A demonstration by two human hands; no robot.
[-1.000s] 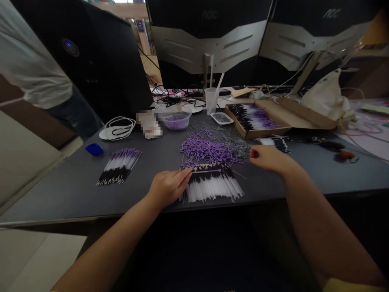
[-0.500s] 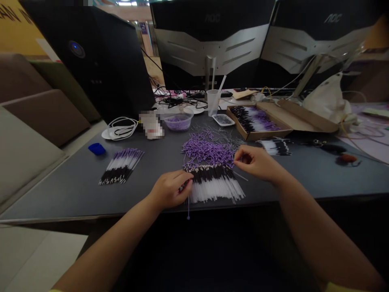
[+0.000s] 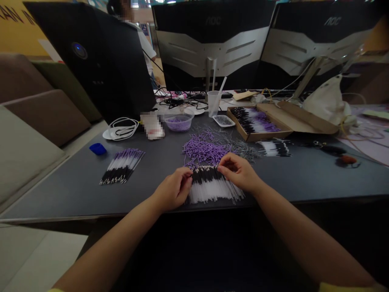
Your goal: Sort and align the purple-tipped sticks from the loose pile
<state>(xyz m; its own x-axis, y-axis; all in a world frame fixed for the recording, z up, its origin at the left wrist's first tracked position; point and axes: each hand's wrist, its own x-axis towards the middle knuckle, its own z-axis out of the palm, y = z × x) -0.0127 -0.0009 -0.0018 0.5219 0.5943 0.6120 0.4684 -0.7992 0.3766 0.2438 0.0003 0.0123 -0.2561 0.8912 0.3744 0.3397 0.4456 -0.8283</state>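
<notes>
- The row of thin sticks [image 3: 209, 190] lies flat, side by side, near the front edge of the desk [image 3: 158, 156]. The tops are black with pale tips, and the bottoms are see-through white. The left hand [image 3: 173, 190] is by its left end, and the right hand [image 3: 240, 173] is at its top right.
- The pile of purple sticks [image 3: 202, 148] is messy, just behind the row.
- The thin grey bits [image 3: 244, 149] lie loose, right beside the purple pile.
</notes>
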